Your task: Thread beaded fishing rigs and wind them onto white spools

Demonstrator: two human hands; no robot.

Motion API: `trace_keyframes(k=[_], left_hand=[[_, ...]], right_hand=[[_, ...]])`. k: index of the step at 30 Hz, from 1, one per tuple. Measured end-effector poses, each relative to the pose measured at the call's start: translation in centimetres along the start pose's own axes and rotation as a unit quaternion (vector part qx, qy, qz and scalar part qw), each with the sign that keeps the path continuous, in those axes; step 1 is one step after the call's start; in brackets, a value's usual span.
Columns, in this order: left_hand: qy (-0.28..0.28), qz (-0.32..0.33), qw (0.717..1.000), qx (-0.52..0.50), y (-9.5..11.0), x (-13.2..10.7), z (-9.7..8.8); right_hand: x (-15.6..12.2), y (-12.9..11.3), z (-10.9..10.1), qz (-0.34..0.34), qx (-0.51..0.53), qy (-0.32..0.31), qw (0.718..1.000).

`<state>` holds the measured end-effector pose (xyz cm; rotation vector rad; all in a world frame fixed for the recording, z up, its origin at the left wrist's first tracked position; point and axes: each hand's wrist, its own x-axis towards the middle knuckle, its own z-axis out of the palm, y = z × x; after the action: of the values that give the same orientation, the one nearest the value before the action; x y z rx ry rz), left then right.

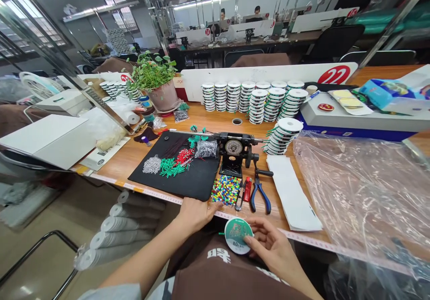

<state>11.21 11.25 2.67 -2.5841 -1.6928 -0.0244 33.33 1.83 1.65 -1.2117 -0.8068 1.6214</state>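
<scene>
My right hand (pixel 270 241) is closed on a round fishing line spool (pixel 236 230) with a green and white label, held over my lap just below the table edge. The thumb presses on the label face. My left hand (pixel 195 214) rests at the table edge by the near corner of a black mat (pixel 198 188), thumb pointing right; its other fingers are mostly hidden. Close to that thumb lies a heap of multicoloured beads (pixel 226 189). Beside it are small black-handled snips (pixel 239 199), a red lighter (pixel 247 189) and blue-handled pliers (pixel 258 197).
A black hand-cranked winding machine (pixel 234 150) stands behind the beads. Stacked spools (pixel 284 134) rise at its right and along the back. Grey, green and red small parts (pixel 173 167) lie on the mat. Right are a white paper stack (pixel 294 192) and clear plastic sheeting (pixel 346 179).
</scene>
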Motion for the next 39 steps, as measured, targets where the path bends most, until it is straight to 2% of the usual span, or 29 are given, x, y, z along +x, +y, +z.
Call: trace_keyframes(k=[3, 7, 11, 16, 21, 34, 39], left_hand=[[-0.043, -0.002, 0.999, -0.004, 0.3, 0.4, -0.7], [-0.067, -0.016, 0.997, -0.030, 1.0, 0.7, -1.5], [-0.128, -0.054, 0.989, -0.040, 2.0, 1.1, -2.0], [-0.094, -0.032, 0.989, -0.105, 3.2, 1.6, -2.0], [-0.176, -0.097, 0.970, -0.133, 3.6, 2.0, -2.4], [-0.128, -0.086, 0.982, -0.110, 2.0, 2.0, -2.5], [-0.111, -0.043, 0.992, -0.050, 0.9, 0.4, -1.8]], right_hand=[[-0.1, 0.0, 0.1, -0.003, 0.011, 0.003, 1.000], [-0.1, 0.1, 0.2, -0.011, 0.011, -0.004, 1.000], [-0.1, 0.2, 0.1, -0.008, 0.012, -0.004, 1.000], [-0.2, 0.2, 0.0, -0.001, 0.015, 0.002, 1.000], [-0.2, 0.3, -0.2, 0.002, 0.011, 0.003, 1.000], [-0.3, 0.4, -0.1, -0.002, 0.013, 0.010, 1.000], [-0.4, 0.7, -0.3, -0.007, 0.014, 0.013, 1.000]])
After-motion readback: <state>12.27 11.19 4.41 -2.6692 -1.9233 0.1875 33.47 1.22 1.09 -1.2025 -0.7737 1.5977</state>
